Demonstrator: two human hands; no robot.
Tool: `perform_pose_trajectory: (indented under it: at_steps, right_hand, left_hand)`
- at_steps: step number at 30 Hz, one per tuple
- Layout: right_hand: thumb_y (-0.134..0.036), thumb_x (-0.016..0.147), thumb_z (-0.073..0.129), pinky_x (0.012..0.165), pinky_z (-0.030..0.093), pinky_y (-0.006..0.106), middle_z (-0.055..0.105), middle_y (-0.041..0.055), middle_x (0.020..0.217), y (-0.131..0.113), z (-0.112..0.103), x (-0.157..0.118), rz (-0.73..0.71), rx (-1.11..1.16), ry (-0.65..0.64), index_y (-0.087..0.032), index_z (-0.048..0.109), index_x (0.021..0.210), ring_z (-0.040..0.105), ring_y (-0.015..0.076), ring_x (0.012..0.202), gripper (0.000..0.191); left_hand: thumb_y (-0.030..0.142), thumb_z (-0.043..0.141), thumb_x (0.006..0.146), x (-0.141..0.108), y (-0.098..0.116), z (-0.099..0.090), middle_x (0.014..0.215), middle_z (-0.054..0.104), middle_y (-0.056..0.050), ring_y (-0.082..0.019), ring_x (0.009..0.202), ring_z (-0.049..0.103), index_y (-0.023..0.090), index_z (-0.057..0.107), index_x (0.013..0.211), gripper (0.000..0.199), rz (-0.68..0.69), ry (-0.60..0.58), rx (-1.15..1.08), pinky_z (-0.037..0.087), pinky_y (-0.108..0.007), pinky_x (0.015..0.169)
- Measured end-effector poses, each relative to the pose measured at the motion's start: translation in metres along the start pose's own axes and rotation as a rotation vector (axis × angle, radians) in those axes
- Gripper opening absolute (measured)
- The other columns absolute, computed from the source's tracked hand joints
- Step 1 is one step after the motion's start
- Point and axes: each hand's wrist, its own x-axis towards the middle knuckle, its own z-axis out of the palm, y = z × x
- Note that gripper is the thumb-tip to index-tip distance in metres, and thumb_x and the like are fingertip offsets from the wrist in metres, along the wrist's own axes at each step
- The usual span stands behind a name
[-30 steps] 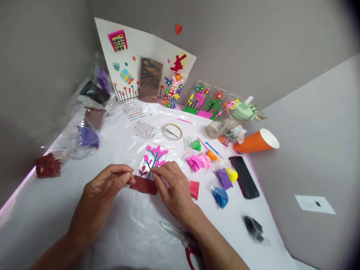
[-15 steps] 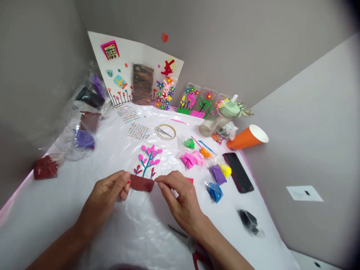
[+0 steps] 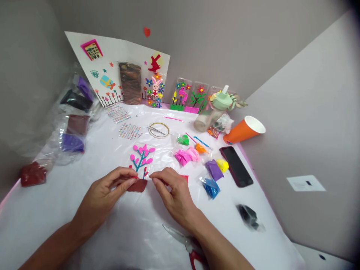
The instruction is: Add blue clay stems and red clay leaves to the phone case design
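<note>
A clear case (image 3: pixel 150 165), which looks like a phone case, lies in the middle of the white-covered table. On it are a teal clay stem with pink petals (image 3: pixel 144 153), small red buds and a brown clay base (image 3: pixel 138 185). My left hand (image 3: pixel 105 193) is closed at the left edge of the base, pinching a small bit of red clay (image 3: pixel 135 177). Just right of the case, my right hand (image 3: pixel 176 193) has thumb and forefinger pinched; anything between them is too small to make out. Scissors (image 3: pixel 181 238) with red handles lie partly beneath my right forearm.
Bagged clay in pink (image 3: pixel 182 157), purple (image 3: pixel 214 170) and blue (image 3: pixel 210 188) sits to the right, near a phone (image 3: pixel 236 167) and a tipped orange cup (image 3: pixel 244 130). Gem stickers (image 3: pixel 131 131) and a ring (image 3: pixel 159 130) lie behind. Decorated cases (image 3: pixel 181 95) stand at the back.
The view has shifted, so the table's contents sit further left. My left hand has moved over the left part of the brown base, and my right fingertips have lifted off the case's edge.
</note>
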Motion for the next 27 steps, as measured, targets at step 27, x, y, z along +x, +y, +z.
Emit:
perform_pose_trajectory:
  at_steps: [27]
  right_hand:
    - [-0.016,0.1,0.058,0.075,0.05,0.028,0.072,0.0046,0.085,0.01,0.001,-0.001,0.0,-0.07,-0.04,-0.018,0.075,0.101,0.063,0.0173,0.08,0.017]
  left_hand:
    - [0.037,0.05,0.103,0.039,-0.01,-0.001,0.098,0.071,0.0,-0.022,0.098,0.059,0.027,0.072,0.102,0.024,0.609,-0.137,0.614,0.044,-0.033,0.087]
